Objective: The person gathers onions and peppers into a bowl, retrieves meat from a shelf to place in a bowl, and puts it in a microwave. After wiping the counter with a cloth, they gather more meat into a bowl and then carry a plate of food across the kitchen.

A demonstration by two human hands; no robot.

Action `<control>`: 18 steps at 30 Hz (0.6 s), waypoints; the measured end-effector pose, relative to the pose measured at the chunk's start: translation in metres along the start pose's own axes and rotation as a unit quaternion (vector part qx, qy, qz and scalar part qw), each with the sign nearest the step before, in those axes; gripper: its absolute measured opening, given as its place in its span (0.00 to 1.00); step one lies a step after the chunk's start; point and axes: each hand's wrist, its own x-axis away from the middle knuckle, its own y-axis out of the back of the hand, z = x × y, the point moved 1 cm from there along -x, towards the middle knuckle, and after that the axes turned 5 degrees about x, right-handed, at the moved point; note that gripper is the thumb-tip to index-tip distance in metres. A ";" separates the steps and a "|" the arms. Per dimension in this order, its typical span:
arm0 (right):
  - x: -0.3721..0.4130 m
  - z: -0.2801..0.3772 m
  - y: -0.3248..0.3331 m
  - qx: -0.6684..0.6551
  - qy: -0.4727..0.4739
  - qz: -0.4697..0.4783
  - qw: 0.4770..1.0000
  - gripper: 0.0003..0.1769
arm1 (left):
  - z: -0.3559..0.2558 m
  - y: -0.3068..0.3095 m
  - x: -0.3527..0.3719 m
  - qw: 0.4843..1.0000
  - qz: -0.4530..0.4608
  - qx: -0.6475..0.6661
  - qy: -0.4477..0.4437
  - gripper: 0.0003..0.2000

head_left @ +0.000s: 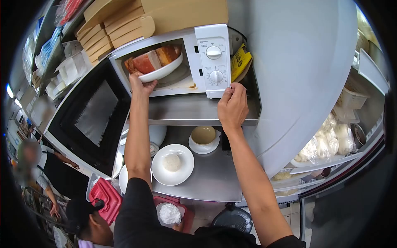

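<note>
My left hand grips the rim of a white bowl filled with chunks of roasted meat, held inside the open white microwave. Its black door hangs open to the left. My right hand rests with fingertips on the lower right corner of the microwave's control panel, just under the two dials. It holds nothing.
Below, a steel counter carries a white plate with a rice mound and a bowl of sauce. Cardboard boxes sit on the microwave. Bagged dough lies right. Another person crouches lower left by a red container.
</note>
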 end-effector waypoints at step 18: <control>-0.001 0.001 0.001 0.016 -0.011 0.036 0.999 0.10 | 0.024 -0.037 -0.037 0.998 -0.041 -0.023 0.043 0.07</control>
